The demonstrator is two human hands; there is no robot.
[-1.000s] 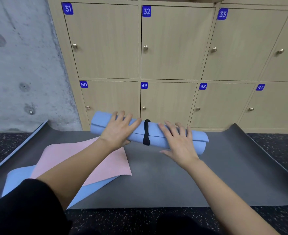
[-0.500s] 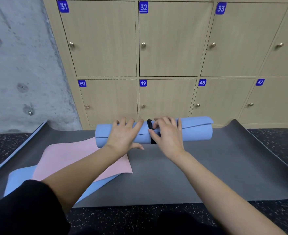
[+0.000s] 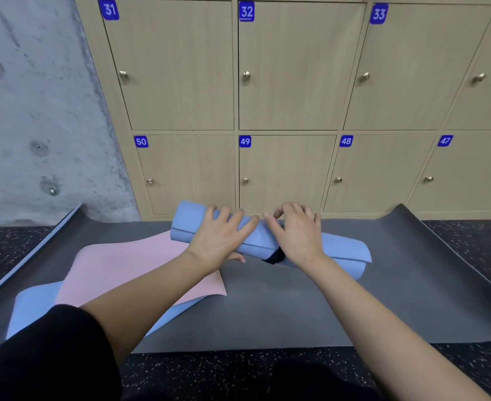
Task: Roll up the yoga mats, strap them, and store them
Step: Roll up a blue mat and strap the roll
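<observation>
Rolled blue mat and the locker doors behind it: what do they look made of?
Rolled blue mat: probably soft foam or rubber, matte; it rolls without creasing. Locker doors: light wood-grain laminate or veneer, satin; grain lines show.

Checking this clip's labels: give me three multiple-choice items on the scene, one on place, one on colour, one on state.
1. The pink mat lies: A in a locker; B on the flat blue mat; C against the wall.
2. The strap round the rolled blue mat is: A black; B white; C red.
3. The locker doors in view are: A all shut; B one open; C all open.
B: its edge overlaps the flat blue mat. A: it shows dark below the right hand. A: every door sits flush.
</observation>
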